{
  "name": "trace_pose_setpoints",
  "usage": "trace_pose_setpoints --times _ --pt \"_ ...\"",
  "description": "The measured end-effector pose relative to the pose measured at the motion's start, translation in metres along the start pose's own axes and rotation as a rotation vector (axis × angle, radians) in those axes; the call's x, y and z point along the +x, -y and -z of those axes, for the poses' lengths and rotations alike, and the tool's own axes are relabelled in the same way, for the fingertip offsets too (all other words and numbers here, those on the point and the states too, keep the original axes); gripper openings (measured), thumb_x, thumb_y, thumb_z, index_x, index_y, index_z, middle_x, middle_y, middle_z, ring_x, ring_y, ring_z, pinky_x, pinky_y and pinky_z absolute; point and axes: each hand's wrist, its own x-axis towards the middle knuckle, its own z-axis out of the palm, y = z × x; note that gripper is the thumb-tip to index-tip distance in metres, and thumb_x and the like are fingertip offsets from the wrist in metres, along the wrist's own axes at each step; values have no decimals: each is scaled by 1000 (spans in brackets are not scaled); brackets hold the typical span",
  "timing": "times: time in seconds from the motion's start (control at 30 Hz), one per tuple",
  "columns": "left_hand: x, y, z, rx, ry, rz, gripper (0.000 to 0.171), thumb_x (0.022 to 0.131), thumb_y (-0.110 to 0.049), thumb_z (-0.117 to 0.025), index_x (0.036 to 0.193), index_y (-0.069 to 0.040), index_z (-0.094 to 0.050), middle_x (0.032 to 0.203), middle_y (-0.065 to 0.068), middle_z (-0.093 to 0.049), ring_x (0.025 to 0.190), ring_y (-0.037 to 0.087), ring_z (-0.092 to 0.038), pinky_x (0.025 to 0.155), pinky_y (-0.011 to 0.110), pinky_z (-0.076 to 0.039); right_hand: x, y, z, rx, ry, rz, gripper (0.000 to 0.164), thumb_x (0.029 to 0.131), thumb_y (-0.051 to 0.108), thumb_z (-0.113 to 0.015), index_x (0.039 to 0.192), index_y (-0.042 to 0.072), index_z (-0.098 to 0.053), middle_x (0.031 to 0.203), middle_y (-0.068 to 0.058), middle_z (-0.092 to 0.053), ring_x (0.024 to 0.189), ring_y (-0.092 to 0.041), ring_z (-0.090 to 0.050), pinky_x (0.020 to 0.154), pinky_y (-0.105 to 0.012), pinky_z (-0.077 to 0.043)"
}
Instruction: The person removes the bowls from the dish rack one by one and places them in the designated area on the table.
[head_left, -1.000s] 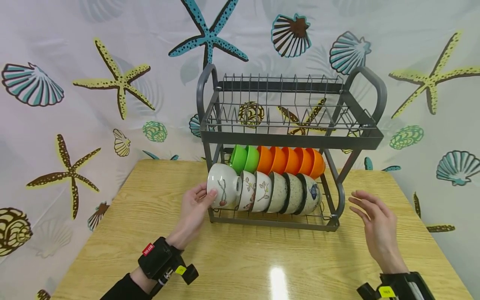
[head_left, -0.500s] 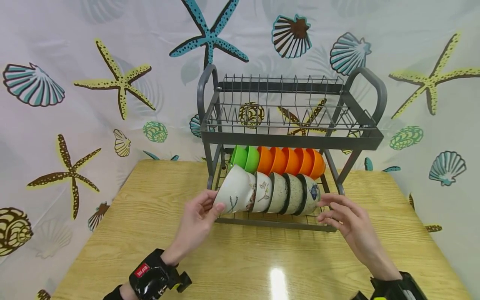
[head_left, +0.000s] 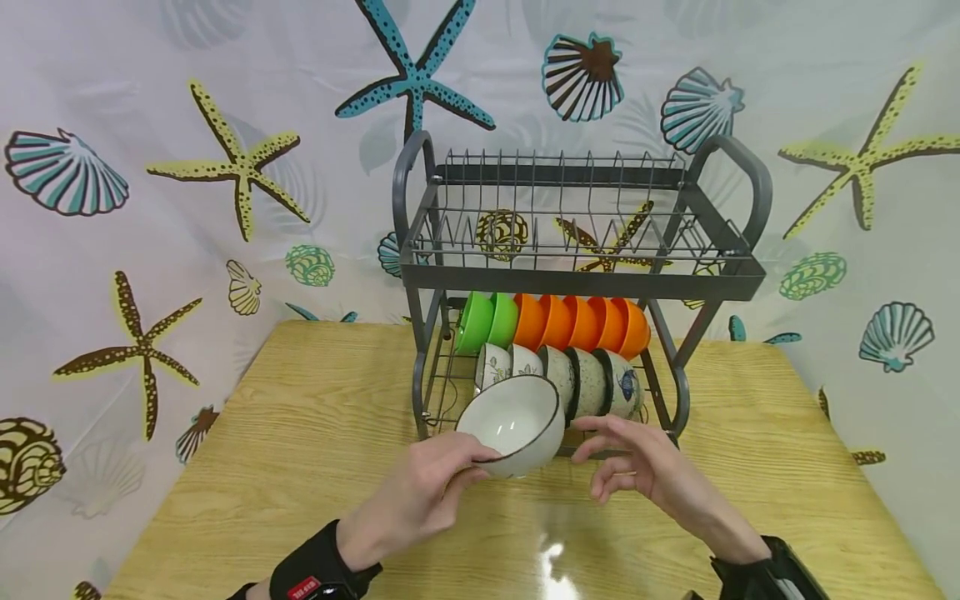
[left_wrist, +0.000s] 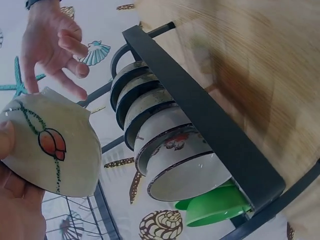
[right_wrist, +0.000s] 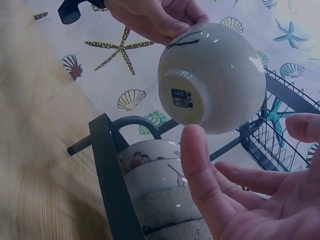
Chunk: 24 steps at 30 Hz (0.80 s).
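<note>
A white bowl with a dark rim [head_left: 517, 421] is held in front of the rack by my left hand [head_left: 420, 492], thumb at the rim and fingers beneath. Its mouth tips toward the head camera. In the left wrist view a red bud on a green stem decorates the bowl's side [left_wrist: 60, 150]; the right wrist view shows a dark stamp on its foot [right_wrist: 182, 97]. Just right of the bowl, my right hand [head_left: 645, 467] is in the air with loosely bent, spread fingers, holding nothing. A narrow gap separates it from the bowl in the head view.
A dark two-tier dish rack [head_left: 577, 282] stands on the wooden table [head_left: 322, 392]. Its lower tier bears two flowered white bowls [head_left: 491, 367], several speckled bowls [head_left: 588, 383], two green bowls [head_left: 476, 325] and several orange bowls [head_left: 577, 323] behind.
My left hand has drawn the white bowl off the rack's left front end, toward me and rightward, turning its mouth up. My right hand has moved left, close to the bowl.
</note>
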Motion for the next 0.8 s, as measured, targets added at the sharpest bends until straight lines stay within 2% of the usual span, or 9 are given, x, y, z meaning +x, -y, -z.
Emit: trace_pose_setpoints --times 0.07,0.13,0.2,0.3,0.37,0.53,0.63,0.8 --pt "1 -2 -1 62 24 -58 26 82 2 -72 106 -5 -66 94 1 -72 88 12 -70 88 19 -59 2 1 -3 -19 -9 -61 56 112 32 -22 149 -8 -34 108 -1 -72 78 -13 -71 74 -30 -64" --pt "1 -3 -3 99 59 -97 24 83 -2 -73 105 -7 -66 94 -1 -71 89 10 -68 89 19 -58 4 2 -6 -38 -16 -110 59 111 36 -23 142 -13 -35 101 -1 -73 74 -13 -71 71 -30 -63" --pt "0 -4 -5 130 98 -121 22 83 -4 -74 103 -11 -67 93 -4 -71 89 8 -67 89 17 -57 6 3 -9 -58 -13 -136 56 111 38 -23 130 -9 -46 94 0 -74 70 -12 -71 68 -30 -63" --pt "-1 -6 -6 196 148 -162 22 82 -6 -77 101 -14 -68 94 -8 -73 90 7 -66 92 17 -57 9 2 -13 -97 -8 -154 53 110 39 -25 103 0 -60 81 2 -74 62 -10 -68 60 -28 -61" --pt "-2 -7 -6 250 179 -198 23 81 -6 -79 99 -16 -70 96 -10 -74 92 6 -66 96 20 -56 10 1 -16 -120 -15 -161 51 110 37 -29 98 1 -62 72 2 -72 56 -9 -65 54 -26 -58" --pt "-2 -8 -7 329 240 -273 21 83 -7 -77 100 -19 -72 99 -13 -76 98 3 -69 105 22 -52 11 -4 -20 -175 -54 -165 34 105 22 -46 108 -10 -57 64 2 -68 46 -6 -59 44 -23 -52" --pt "-3 -9 -7 345 271 -273 18 86 -11 -76 101 -20 -72 100 -13 -76 100 1 -69 109 23 -50 10 -9 -19 -200 -60 -141 31 99 12 -48 109 -16 -54 64 1 -68 45 -5 -59 41 -23 -52" --pt "-7 -9 -7 315 330 -186 26 86 -12 -78 109 -22 -71 111 -12 -74 118 6 -64 118 27 -43 10 -17 -18 -218 -83 -120 26 93 4 -46 105 -18 -53 63 0 -67 46 -6 -60 40 -24 -52"
